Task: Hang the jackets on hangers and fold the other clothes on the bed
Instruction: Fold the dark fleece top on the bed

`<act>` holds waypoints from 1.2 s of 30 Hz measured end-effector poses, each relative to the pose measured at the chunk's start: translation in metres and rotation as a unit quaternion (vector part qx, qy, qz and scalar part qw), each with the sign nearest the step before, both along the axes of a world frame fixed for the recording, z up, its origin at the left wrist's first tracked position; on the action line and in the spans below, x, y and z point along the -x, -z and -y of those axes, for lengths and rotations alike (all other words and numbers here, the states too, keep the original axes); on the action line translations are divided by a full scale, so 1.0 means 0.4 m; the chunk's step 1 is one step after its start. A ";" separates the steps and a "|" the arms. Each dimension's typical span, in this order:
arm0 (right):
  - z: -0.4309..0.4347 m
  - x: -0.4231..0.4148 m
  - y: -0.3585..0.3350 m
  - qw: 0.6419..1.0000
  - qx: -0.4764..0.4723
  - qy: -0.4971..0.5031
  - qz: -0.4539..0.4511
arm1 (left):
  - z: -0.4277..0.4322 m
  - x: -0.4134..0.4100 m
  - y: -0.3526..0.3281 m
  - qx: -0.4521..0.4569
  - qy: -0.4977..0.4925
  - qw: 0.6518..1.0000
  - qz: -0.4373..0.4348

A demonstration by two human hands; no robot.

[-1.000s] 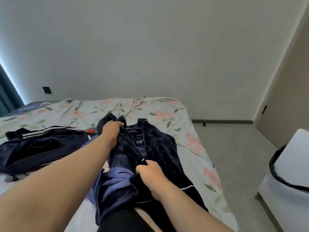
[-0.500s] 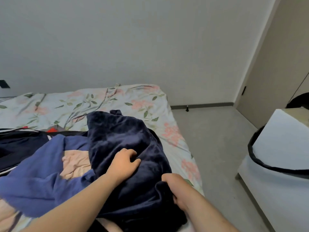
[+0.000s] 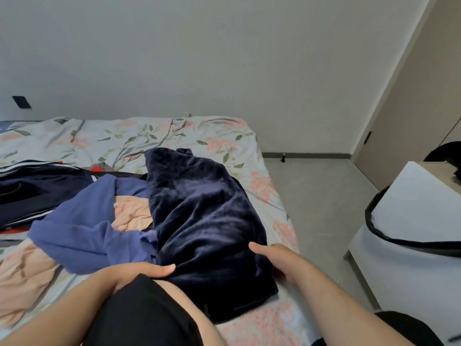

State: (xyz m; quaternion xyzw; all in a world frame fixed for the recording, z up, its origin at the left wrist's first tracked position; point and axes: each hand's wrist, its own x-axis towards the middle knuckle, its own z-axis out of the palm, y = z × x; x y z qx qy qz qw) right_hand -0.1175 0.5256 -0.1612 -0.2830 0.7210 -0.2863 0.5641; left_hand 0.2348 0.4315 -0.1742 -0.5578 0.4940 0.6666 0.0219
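A dark navy velvet garment [image 3: 207, 216] lies folded lengthwise on the floral bed [image 3: 139, 136], running from near me toward the far side. My left hand [image 3: 147, 270] lies against its near left edge with the thumb stretched along the fabric. My right hand [image 3: 277, 258] rests at its near right edge, thumb on the cloth, fingers hidden beneath or beside it. A blue-and-peach garment [image 3: 82, 236] lies crumpled to the left. A navy jacket with white stripes [image 3: 35, 191] lies further left.
A white cabinet with a black strap [image 3: 411, 221] stands right of the bed across a strip of grey floor. My knee in black shorts [image 3: 139, 313] is at the bottom. A door [image 3: 409, 121] is at the right wall.
The velvet garment was folded over lengthwise and now lies flatter. Both hands slid back toward me to its near edges, and my view turned back a little to the left.
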 end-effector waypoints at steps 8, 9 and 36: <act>-0.041 -0.073 -0.057 0.981 0.009 0.076 0.181 | -0.036 0.063 -0.115 0.060 -0.173 0.974 -0.133; -0.028 -0.079 -0.082 0.977 0.036 0.092 0.190 | -0.035 0.078 -0.150 0.053 -0.226 0.956 -0.181; -0.376 -0.134 -0.322 0.919 0.385 -0.048 0.077 | -0.449 -0.052 -0.306 0.359 -0.162 0.887 -0.239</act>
